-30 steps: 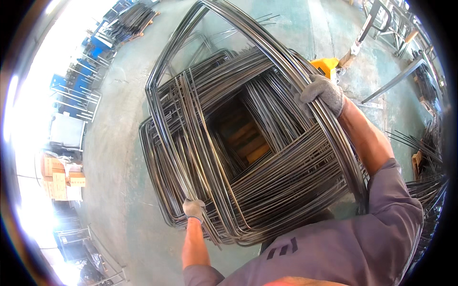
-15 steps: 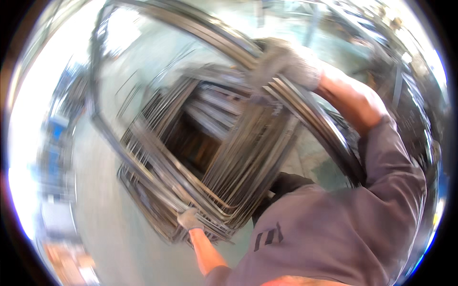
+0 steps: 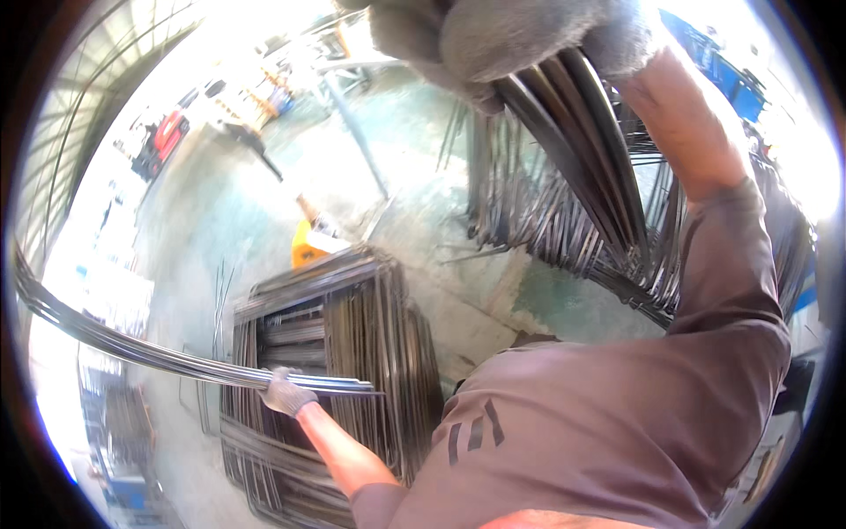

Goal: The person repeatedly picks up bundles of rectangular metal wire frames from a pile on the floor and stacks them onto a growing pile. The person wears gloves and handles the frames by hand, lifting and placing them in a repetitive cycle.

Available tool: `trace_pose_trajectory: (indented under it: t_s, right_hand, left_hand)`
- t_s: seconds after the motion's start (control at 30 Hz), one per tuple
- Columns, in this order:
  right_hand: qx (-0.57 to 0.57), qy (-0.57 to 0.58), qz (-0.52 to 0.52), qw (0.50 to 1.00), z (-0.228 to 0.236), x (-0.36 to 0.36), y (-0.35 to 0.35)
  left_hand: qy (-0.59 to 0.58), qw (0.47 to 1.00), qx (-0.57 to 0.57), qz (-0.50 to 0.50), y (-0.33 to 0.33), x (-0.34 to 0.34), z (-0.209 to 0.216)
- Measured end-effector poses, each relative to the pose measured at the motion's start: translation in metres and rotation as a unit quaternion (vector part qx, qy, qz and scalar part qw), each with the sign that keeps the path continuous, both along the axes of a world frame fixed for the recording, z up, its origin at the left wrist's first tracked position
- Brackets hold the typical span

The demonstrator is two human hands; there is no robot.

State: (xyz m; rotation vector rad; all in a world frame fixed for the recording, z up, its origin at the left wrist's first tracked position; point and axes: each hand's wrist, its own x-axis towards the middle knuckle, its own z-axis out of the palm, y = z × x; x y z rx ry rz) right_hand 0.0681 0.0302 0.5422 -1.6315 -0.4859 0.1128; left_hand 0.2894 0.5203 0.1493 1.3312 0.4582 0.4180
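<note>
Both of my hands wear grey work gloves. My right hand (image 3: 538,40) is raised high and close at the top of the view, its fingers wrapped round several dark metal tube frames (image 3: 577,132) whose bars slant down to the right. Lower, on the left, my left hand (image 3: 286,392) is closed round a bundle of thin metal bars (image 3: 145,350) that runs out to the left edge. These bars look like another side of the same frames, but the joining part lies out of view. Beneath my left hand stands a stack of rectangular metal frames (image 3: 414,353).
A larger heap of metal frames (image 3: 564,220) spreads along the right. Behind the near stack is a yellow object (image 3: 308,244). A grey post (image 3: 352,132) stands on the pale floor farther off, and a red vehicle (image 3: 167,137) is at the far left.
My right hand has risen nearer with the frames, and my left hand has lifted its side off the stack and moved left. The view has turned, showing more of the right heap.
</note>
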Motion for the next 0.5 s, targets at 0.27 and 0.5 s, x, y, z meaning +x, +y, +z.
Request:
trace_pose_trajectory:
  t_s: [0.27, 0.5]
  right_hand:
    - [-0.135, -0.583, -0.091, 0.796, 0.002, -0.108, -0.161]
    - [-0.041, -0.350, -0.366, 0.861, -0.069, -0.240, -0.232]
  left_hand:
    - [-0.138, 0.978, 0.036, -0.151, -0.238, 0.069, 0.107]
    - [-0.263, 0.938, 0.072, -0.214, -0.419, 0.114, 0.186]
